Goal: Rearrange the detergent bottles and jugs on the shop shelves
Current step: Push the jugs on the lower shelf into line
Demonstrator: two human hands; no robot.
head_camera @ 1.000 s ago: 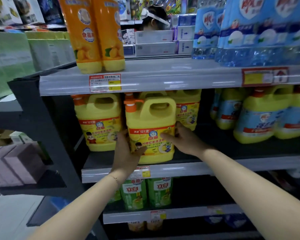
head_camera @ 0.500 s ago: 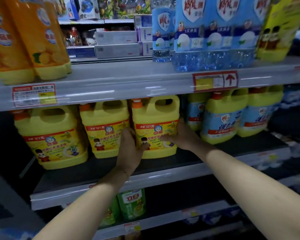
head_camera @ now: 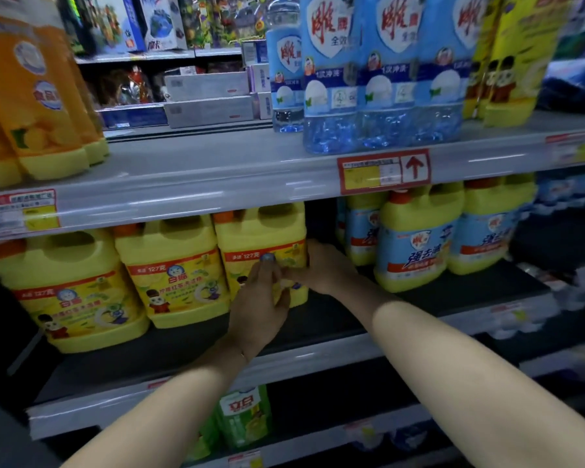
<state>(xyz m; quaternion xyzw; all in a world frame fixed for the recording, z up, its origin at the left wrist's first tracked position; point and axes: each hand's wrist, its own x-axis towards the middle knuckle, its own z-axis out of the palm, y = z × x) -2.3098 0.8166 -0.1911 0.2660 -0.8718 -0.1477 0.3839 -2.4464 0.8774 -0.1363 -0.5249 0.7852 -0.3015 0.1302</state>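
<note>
Yellow detergent jug (head_camera: 260, 238) stands upright on the shelf (head_camera: 318, 352), straight ahead of your hands. Your right hand (head_camera: 321, 268) curls round its right edge, thumb on the label. Your left hand (head_camera: 262, 298) presses its front, fingers pointing up. The right reaches deeper.

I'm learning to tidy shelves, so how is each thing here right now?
Yellow jug: upright on the middle shelf, capped, between both hands.
Left hand: fingers against the jug's front.
Right hand: grips the jug's right side.
Neighbouring yellow jugs: upright, capped, untouched.
Blue-label jugs: upright, capped.
Blue bottles: upright on the upper shelf.
</note>
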